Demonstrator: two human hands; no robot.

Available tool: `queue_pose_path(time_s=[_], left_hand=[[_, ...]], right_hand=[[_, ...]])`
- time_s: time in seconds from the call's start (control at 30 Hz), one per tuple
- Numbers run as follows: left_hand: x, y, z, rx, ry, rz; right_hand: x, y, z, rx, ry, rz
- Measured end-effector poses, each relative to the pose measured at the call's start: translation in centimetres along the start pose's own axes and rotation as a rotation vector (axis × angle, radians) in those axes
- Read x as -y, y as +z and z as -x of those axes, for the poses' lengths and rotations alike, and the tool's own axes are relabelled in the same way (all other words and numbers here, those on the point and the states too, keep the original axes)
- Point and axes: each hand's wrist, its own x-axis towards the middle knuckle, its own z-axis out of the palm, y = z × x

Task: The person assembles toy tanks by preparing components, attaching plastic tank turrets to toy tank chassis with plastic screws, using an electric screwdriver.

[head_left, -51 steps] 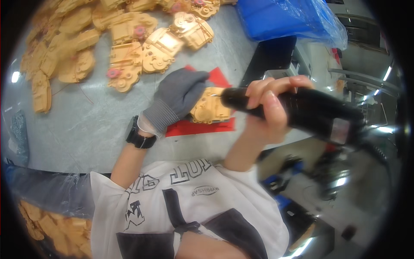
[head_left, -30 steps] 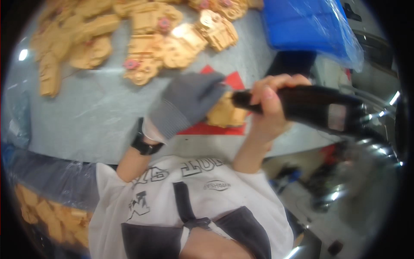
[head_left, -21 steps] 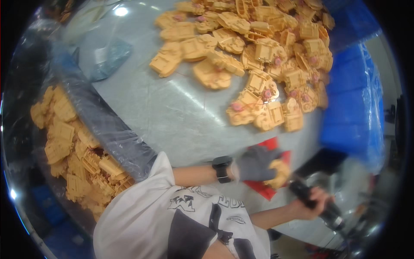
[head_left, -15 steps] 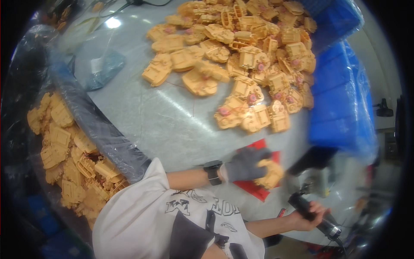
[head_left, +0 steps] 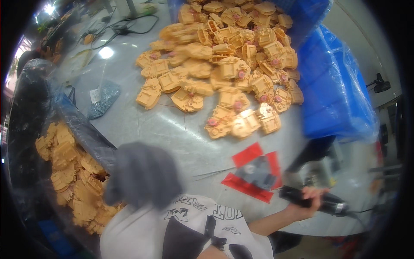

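Note:
My left hand [head_left: 146, 175], in a grey glove, is smeared by motion over the near end of the left bin. Its fingers cannot be made out, nor whether anything is in them. Below and beside it lie yellow plastic housings [head_left: 69, 162] heaped in the bin. My bare right hand [head_left: 313, 199] is wrapped round a black electric screwdriver [head_left: 334, 207] with a cable, held nearly level at the lower right. Just left of the screwdriver, a dark grey fixture [head_left: 257, 172] sits on the table, framed by red tape [head_left: 247, 155], with no yellow housing on it.
A large heap of yellow housings [head_left: 233, 69] with reddish round parts covers the far table. Blue plastic-wrapped bins [head_left: 334, 90] stand along the right. A bag of small parts [head_left: 103, 100] and black cables [head_left: 125, 30] lie at left. A plastic-lined wall [head_left: 88, 134] edges the left bin.
My left hand has moved left from the fixture to the left bin; the yellow housing it held is no longer in sight. My right hand keeps the screwdriver, which now lies more level.

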Motion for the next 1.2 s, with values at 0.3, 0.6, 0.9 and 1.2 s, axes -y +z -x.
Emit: queue_pose_path(time_s=[0.3,0.6,0.9,1.2], left_hand=[[3.3,-12.0,11.4,-1.315,-1.519,-2.326],[4.9,-8.3,5.9,-1.142,-0.514,-2.140],[16.0,1.8,2.1,-0.621,-0.957,-0.459],[19.3,3.7,1.3,-0.293,-0.798,-0.604]], right_hand=[[-0.7,-0.7,-0.1,-0.077,0.086,0.027],[-1.2,-1.6,-0.2,-0.074,0.138,-0.028],[0.1,-2.5,0.1,-0.148,0.077,0.042],[0.8,-4.6,0.3,-0.238,0.076,0.058]])
